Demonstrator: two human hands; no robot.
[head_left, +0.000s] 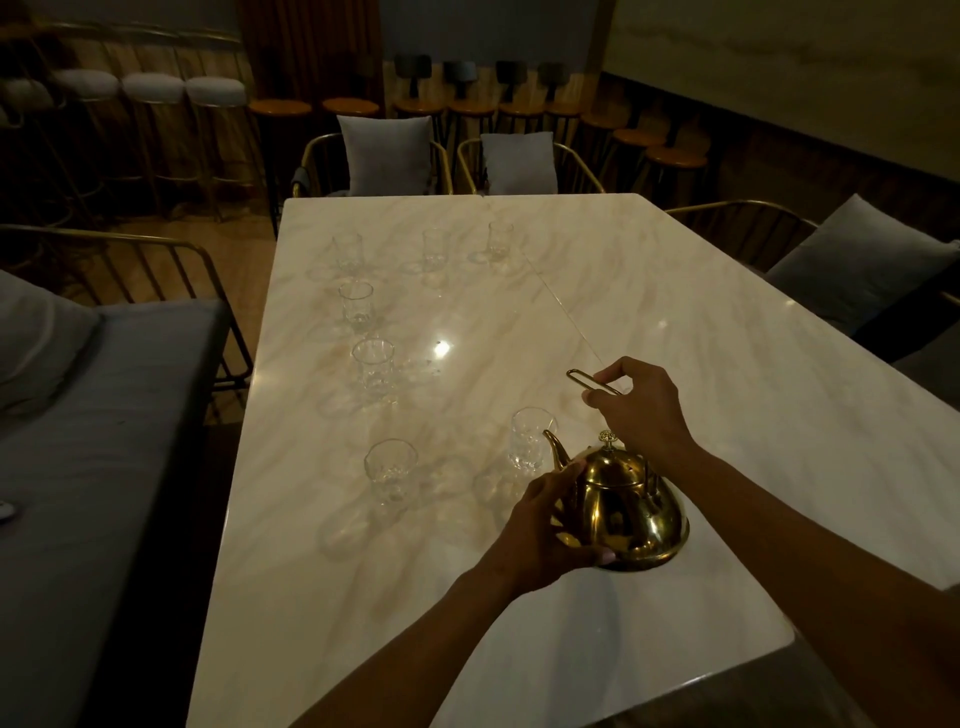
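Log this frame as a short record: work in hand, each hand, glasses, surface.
work: gold kettle, spout by the nearest glass
right hand: grips the kettle's wire handle
left hand: cups the kettle's body, thumb underneath
other glasses: six more, standing upright; all seven look empty
surface: marble table

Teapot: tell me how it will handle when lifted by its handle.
The teapot looks like rigid polished metal, so probably slippery under the left hand. Its thin handle, held by the right hand, seems hinged, so it may swing. Squat and wide, it probably resists tipping.
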